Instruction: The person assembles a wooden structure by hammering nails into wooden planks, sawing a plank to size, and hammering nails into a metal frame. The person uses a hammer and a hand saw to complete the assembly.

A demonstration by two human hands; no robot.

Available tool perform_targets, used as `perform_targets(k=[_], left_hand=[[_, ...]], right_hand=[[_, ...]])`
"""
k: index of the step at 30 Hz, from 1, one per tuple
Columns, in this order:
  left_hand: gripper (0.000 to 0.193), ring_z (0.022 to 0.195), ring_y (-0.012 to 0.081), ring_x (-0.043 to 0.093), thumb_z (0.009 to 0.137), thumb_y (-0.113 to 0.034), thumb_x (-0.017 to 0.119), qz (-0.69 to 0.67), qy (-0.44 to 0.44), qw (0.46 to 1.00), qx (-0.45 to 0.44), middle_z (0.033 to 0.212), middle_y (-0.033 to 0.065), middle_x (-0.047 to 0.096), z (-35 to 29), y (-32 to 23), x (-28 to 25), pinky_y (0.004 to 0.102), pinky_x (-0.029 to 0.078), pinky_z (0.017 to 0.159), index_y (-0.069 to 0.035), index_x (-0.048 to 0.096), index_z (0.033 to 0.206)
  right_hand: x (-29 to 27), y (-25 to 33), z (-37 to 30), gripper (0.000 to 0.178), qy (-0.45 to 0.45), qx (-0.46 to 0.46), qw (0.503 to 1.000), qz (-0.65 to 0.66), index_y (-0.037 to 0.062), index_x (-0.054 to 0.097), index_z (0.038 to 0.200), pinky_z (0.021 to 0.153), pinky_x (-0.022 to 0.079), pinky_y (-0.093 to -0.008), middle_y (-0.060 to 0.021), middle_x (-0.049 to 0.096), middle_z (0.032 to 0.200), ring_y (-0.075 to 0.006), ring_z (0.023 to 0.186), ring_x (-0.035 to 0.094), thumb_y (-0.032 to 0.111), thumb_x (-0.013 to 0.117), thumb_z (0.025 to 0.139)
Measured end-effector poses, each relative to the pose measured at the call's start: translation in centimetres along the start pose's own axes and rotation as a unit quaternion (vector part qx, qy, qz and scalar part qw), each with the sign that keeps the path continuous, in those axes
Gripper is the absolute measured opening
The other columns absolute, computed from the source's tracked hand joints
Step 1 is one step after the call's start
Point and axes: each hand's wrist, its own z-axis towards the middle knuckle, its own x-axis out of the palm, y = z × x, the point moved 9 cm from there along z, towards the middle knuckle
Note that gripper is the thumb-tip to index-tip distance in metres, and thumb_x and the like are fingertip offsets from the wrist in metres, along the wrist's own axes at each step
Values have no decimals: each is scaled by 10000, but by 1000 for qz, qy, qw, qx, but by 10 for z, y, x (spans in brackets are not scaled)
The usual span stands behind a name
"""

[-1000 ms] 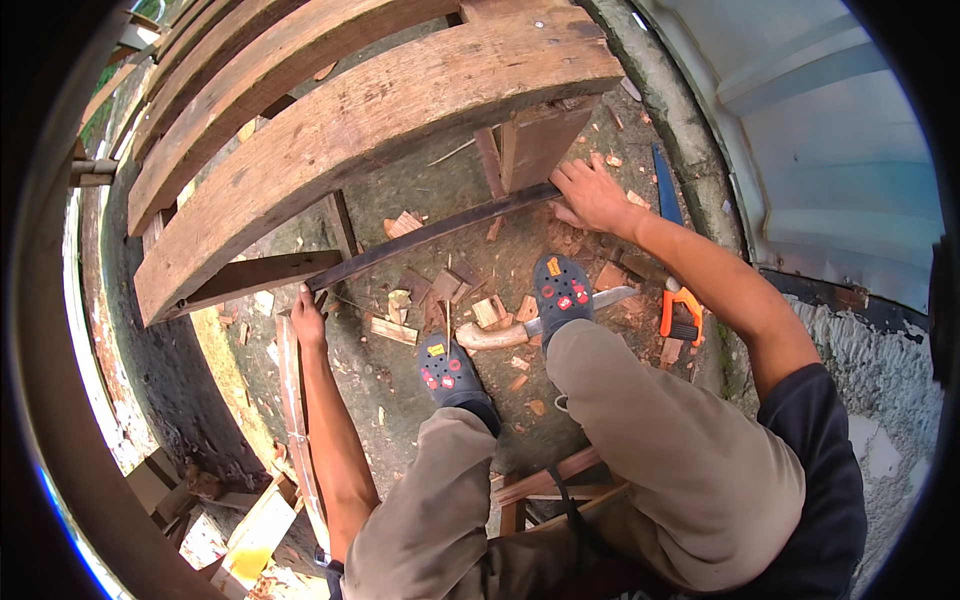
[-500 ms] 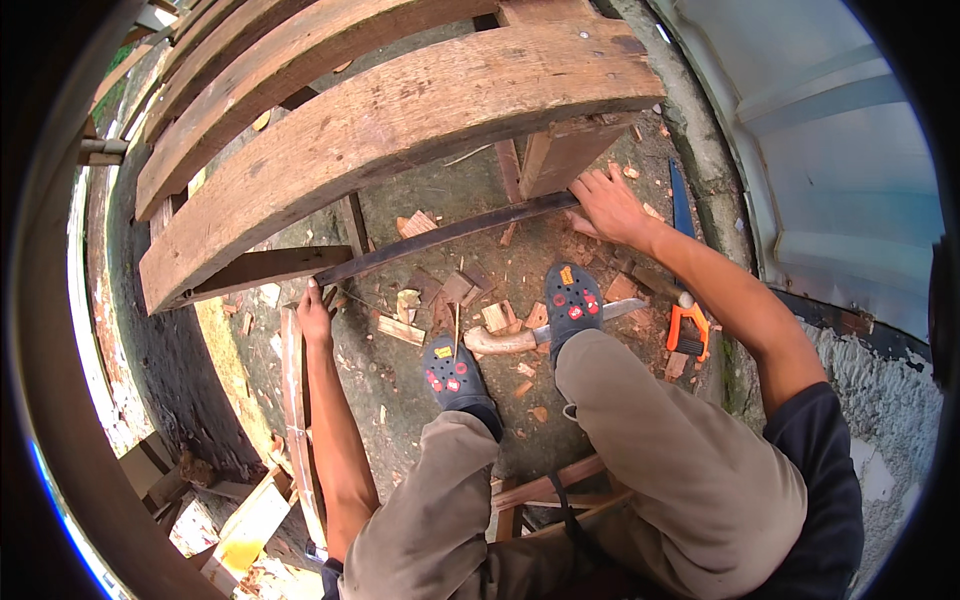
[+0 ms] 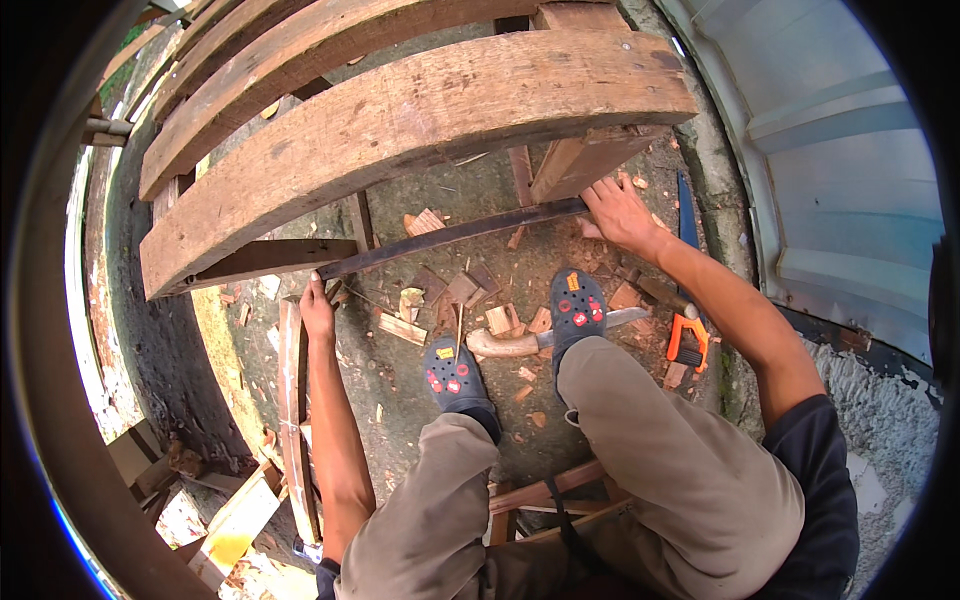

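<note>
A long, dark wooden strip (image 3: 455,236) runs crosswise beneath the front slat (image 3: 420,125) of a slatted wooden frame. My left hand (image 3: 317,306) is closed on its left end, thumb up, beside the frame's left leg (image 3: 280,257). At the other end, my right hand (image 3: 622,215) wraps round the strip where it meets the right leg (image 3: 592,163); some of those fingers are hidden. Whether the strip is fastened to the legs I cannot tell.
A large knife (image 3: 505,345) with a wooden handle lies between my shoes, its blade passing by the right shoe (image 3: 578,305). At right lies a saw with an orange handle (image 3: 690,340). Wood scraps (image 3: 462,288) litter the floor. Corrugated metal sheeting (image 3: 840,150) borders the right side.
The frame's right end, the strip and my right hand appear slightly farther right and lower, partly because the view shifts. Both hands keep their hold on the strip.
</note>
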Motion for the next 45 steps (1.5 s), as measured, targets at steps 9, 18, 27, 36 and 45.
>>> perform_targets(k=[9, 18, 27, 36, 45], left_hand=[[641, 1201, 350, 651, 1073, -501, 482, -15, 7, 1000, 6, 1500, 186, 518, -3, -3, 1, 436, 578, 876, 10, 498, 1460], [624, 1197, 337, 651, 1081, -483, 471, 15, -1, 1000, 15, 1453, 177, 561, -1, -3, -1, 416, 591, 855, 28, 515, 1436], [688, 1386, 267, 519, 1063, -553, 365, -142, -63, 987, -44, 1514, 122, 530, -6, 18, -5, 535, 404, 1075, -15, 463, 1480], [388, 1079, 147, 639, 1050, -255, 601, -43, -168, 978, 116, 1199, 106, 728, -17, 6, -16, 335, 511, 929, 32, 671, 1302], [538, 1224, 208, 618, 1086, -420, 462, -77, -128, 987, 52, 1294, 138, 694, -16, 0, -9, 365, 467, 1008, 19, 664, 1321]], right_hand=[[8, -4, 0, 614, 69, 18, 997, 17, 40, 504, 1334, 1058, 354, -622, -153, 530, 1251, -336, 1231, 496, 399, 705, 878], [-5, 1, 1, 522, 0, 4, 1000, 27, 53, 573, 1239, 1026, 364, -588, -116, 573, 1096, -298, 1098, 553, 425, 690, 892], [-7, 3, 6, 547, 11, 13, 999, 40, 52, 557, 1277, 1043, 362, -602, -157, 577, 1234, -342, 1214, 532, 360, 725, 858], [-7, 4, 7, 624, 60, 30, 997, 34, 37, 532, 1327, 1009, 385, -527, -191, 531, 1347, -392, 1294, 478, 295, 754, 803], [-2, -3, 5, 635, 76, 42, 996, 20, 26, 526, 1339, 1000, 387, -534, -212, 527, 1350, -408, 1297, 471, 289, 750, 806]])
